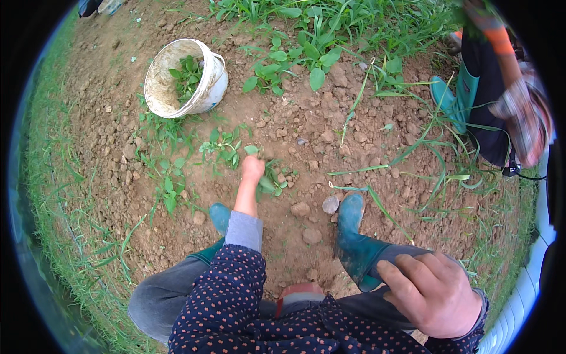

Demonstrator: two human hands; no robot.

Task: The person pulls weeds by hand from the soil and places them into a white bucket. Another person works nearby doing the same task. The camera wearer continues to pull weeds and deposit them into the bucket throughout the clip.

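Note:
My left hand (253, 168) reaches forward to the bare brown soil and is closed around a small green weed (272, 182) at ground level. More low weeds (223, 147) grow just left of it. My right hand (433, 290) lies flat on my right knee, fingers apart, holding nothing. My teal rubber boots (354, 236) stand on the soil on either side of my left arm.
A white bucket (207, 88) lies tilted at the upper left with pulled green weeds inside. Another person (492, 88) in teal boots and striped gloves crouches at the upper right. Grass borders the plot on the left and top. Stones (330, 204) lie near my right boot.

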